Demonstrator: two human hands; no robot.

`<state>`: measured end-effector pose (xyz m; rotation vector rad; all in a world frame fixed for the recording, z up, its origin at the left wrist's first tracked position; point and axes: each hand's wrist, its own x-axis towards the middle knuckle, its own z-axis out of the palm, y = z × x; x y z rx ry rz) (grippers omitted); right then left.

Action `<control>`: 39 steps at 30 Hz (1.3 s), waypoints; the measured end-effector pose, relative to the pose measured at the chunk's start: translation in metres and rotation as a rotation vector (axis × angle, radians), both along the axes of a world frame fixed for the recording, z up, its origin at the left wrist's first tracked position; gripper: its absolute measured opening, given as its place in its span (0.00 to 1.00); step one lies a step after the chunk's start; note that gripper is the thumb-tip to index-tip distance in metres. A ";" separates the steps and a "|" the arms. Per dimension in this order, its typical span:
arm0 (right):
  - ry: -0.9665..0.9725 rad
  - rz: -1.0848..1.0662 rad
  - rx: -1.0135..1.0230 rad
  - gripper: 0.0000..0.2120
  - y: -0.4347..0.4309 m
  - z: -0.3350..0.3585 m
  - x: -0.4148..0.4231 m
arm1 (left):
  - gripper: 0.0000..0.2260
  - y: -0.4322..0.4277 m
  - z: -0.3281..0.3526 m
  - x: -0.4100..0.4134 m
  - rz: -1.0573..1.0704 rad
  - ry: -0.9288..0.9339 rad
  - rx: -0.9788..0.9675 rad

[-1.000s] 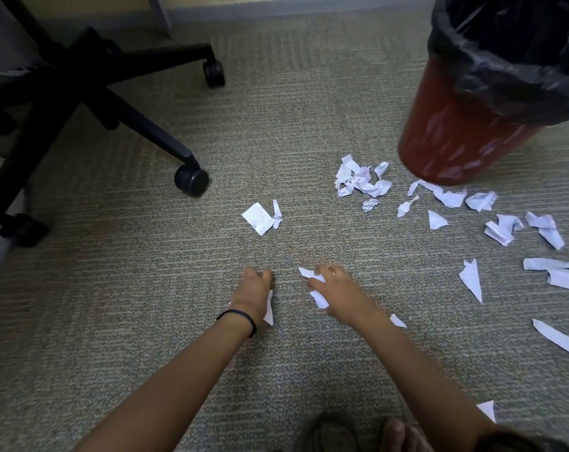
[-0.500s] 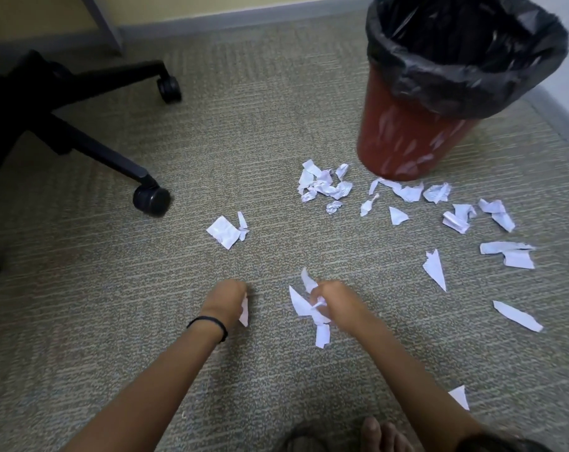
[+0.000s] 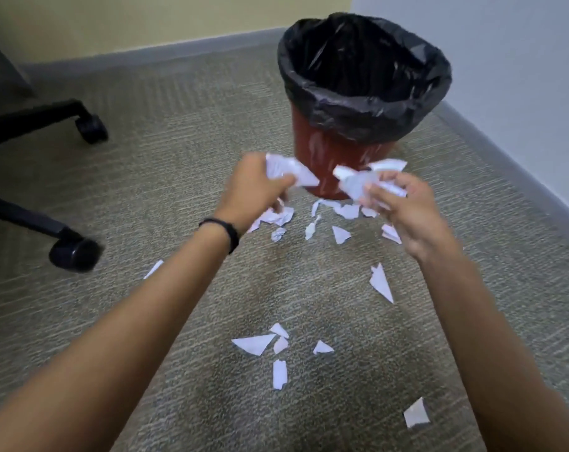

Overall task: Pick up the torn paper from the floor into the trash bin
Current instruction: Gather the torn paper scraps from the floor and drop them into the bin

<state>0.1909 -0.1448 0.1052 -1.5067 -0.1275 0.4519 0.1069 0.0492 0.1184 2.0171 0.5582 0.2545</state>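
Fingers [image 3: 278, 185] of the left hand [image 3: 254, 187]: curled tight round a wad of torn paper [image 3: 291, 171], white corners sticking out past the thumb. Fingers [image 3: 372, 199] of the right hand [image 3: 403, 210]: likewise closed on a second wad [image 3: 358, 182], several loose ends poking out upward. Both hands: held at frame centre, in front of the red wall of the trash bin [image 3: 312, 148]. Bin: upright, upper right of centre, its black liner [image 3: 368, 102] folded loosely over the rim. Both wads sit lower in the picture than the rim, not over the opening. Left on the floor [image 3: 146, 190]: a cluster of scraps [image 3: 342, 234] at the foot of the bin, a group [image 3: 254, 344] at lower centre, single pieces [image 3: 381, 283] right of centre, at lower right, and at left near the chair castor [image 3: 73, 254]. Hazards, as judged: the protruding ends are pinned only by neighbouring paper and may shed on the way up. Letting go before the hands clear the rim would scatter both loads back onto the carpet. Light scraps flutter and may land on the outer fold of the liner or beyond it. A knock from a wrist could tip the bin, which looks light. Motion blur on both hands; exact finger placement not readable.
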 end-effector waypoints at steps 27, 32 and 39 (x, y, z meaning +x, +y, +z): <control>-0.379 -0.170 -0.148 0.27 -0.004 0.008 0.016 | 0.20 -0.025 -0.078 -0.015 -0.197 -0.004 0.010; -0.264 0.077 -0.511 0.13 -0.090 -0.095 -0.023 | 0.32 -0.031 -0.164 -0.084 -0.651 0.471 0.322; -0.103 0.642 -1.090 0.08 -0.169 -0.181 -0.082 | 0.50 -0.045 -0.191 -0.108 -0.841 0.720 0.594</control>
